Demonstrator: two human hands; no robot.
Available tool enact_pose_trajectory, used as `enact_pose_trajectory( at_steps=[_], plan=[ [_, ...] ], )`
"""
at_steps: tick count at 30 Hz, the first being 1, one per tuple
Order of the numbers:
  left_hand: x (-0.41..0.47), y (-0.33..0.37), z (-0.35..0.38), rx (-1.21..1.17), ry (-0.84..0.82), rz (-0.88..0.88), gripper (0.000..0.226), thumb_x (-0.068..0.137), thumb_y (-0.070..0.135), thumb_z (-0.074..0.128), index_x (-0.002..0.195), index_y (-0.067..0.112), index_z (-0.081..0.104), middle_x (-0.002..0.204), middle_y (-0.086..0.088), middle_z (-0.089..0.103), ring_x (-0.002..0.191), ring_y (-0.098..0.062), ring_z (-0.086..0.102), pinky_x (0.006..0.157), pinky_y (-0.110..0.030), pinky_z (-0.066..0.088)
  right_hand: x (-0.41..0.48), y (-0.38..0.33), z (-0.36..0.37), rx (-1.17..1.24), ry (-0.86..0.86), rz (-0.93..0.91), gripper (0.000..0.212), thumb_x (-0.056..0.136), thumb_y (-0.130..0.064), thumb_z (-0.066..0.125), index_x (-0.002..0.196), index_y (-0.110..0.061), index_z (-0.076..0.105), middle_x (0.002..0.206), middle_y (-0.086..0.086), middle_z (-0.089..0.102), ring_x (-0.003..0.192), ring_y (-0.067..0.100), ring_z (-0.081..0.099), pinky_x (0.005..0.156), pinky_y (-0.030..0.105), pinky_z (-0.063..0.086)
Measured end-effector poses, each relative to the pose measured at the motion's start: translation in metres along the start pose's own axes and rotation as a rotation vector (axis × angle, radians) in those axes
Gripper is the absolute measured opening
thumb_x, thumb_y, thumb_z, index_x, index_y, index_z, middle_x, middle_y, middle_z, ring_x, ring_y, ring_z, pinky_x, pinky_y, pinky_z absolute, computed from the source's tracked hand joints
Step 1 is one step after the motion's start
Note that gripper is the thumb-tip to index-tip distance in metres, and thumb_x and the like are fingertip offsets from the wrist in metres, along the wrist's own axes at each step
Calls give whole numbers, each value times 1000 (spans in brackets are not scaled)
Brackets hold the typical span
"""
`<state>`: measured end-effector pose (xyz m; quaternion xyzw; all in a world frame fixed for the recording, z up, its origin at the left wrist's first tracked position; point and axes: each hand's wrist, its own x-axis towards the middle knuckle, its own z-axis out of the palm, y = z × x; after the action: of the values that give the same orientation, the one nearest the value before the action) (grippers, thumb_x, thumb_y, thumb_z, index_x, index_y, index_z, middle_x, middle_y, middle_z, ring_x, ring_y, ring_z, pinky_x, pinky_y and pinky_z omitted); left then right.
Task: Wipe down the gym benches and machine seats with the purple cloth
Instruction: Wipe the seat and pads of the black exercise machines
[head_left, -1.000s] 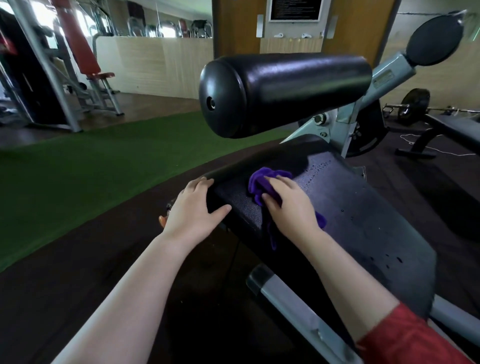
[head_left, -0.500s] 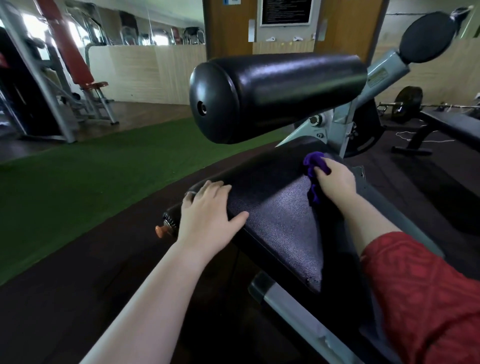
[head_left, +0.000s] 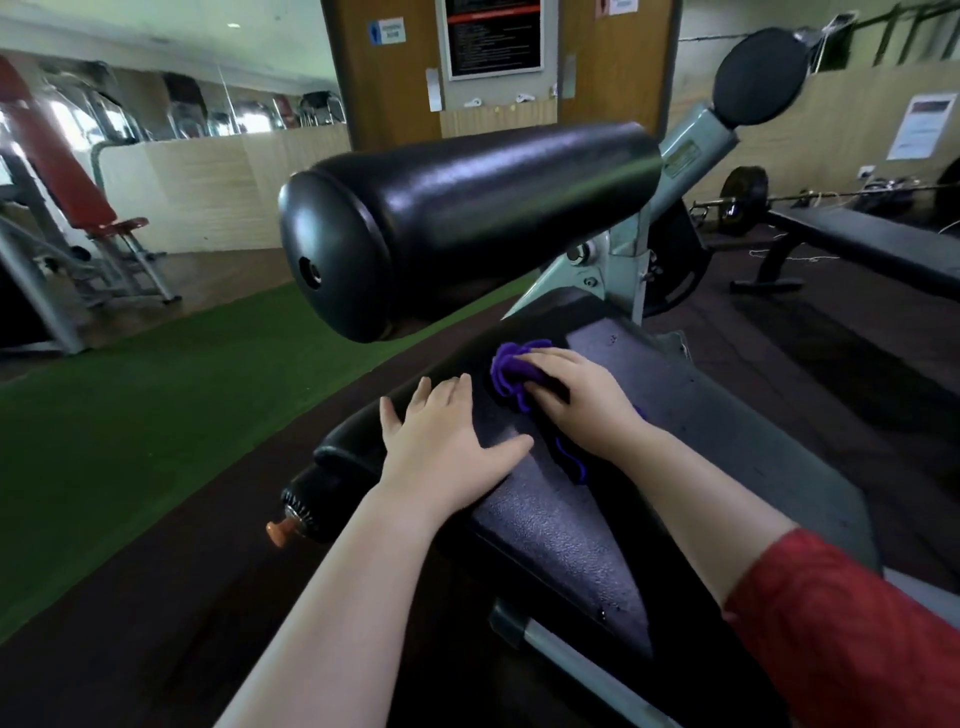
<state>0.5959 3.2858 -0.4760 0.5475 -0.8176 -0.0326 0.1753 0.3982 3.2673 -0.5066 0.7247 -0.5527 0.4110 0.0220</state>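
A black padded machine seat (head_left: 717, 447) slopes across the middle of the view. My right hand (head_left: 582, 400) presses the bunched purple cloth (head_left: 511, 371) flat onto the upper part of the pad; a strip of cloth trails out under my wrist. My left hand (head_left: 441, 452) lies flat with fingers spread on the pad's near left edge, holding nothing. A big black foam roller (head_left: 467, 218) hangs just above and beyond both hands.
The machine's grey steel frame (head_left: 628, 260) rises behind the pad, topped by a round black pad (head_left: 761, 78). A flat black bench (head_left: 872, 244) and a barbell stand at the right. Green turf (head_left: 130, 395) lies to the left, with a red-padded machine (head_left: 72, 192) beyond.
My right hand slid the cloth from the pad's near left part up to its far right corner, then back toward the middle beside my left hand. My left hand stayed on the edge.
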Motion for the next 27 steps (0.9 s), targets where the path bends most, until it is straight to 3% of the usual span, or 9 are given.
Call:
enact_pose_trajectory(
  at_steps=[5,8,12,14,17,23,27],
  plan=[
    [17,0,6,82,13,48,102,69,84,44,151,25,25,157,11,23,148,-16,12,115,-63,4,43,31,-15,-50,-103,103,38,90,-18,60,128,-23,59,130,-2,61,123,15,50,98,16,29],
    [17,-3,12,130,61,69,104,67,86,43,151,27,23,157,14,23,148,-13,12,115,-62,5,61,66,-21,-91,-41,160,35,90,-19,57,124,-26,62,124,-1,64,118,21,55,97,28,39],
    [17,0,13,118,88,53,103,66,86,45,150,29,26,156,15,24,147,-12,14,116,-60,5,80,119,-20,-167,133,553,35,92,-31,49,123,-19,59,120,16,63,111,34,58,91,34,43],
    [17,1,13,116,82,44,103,65,86,46,149,29,27,155,15,25,146,-12,15,116,-60,6,82,124,-15,-223,114,650,37,93,-33,46,123,-12,56,120,24,59,111,39,55,92,38,43],
    [15,0,14,109,91,44,104,64,86,46,149,29,29,154,16,27,145,-11,16,115,-60,7,69,106,-10,-252,59,540,36,94,-31,49,122,-9,56,121,23,57,113,38,53,94,39,41],
    [15,1,16,117,124,39,103,64,87,45,148,30,29,154,16,27,145,-10,18,116,-58,8,30,58,-6,-188,-66,113,37,89,-28,56,126,-26,57,125,3,60,118,23,51,96,34,41],
    [16,2,16,130,136,26,103,62,88,45,147,32,30,153,17,28,144,-9,19,116,-57,9,55,64,-17,-97,-97,85,34,88,-24,58,122,-27,61,120,-2,65,114,20,57,94,29,41]
  ],
)
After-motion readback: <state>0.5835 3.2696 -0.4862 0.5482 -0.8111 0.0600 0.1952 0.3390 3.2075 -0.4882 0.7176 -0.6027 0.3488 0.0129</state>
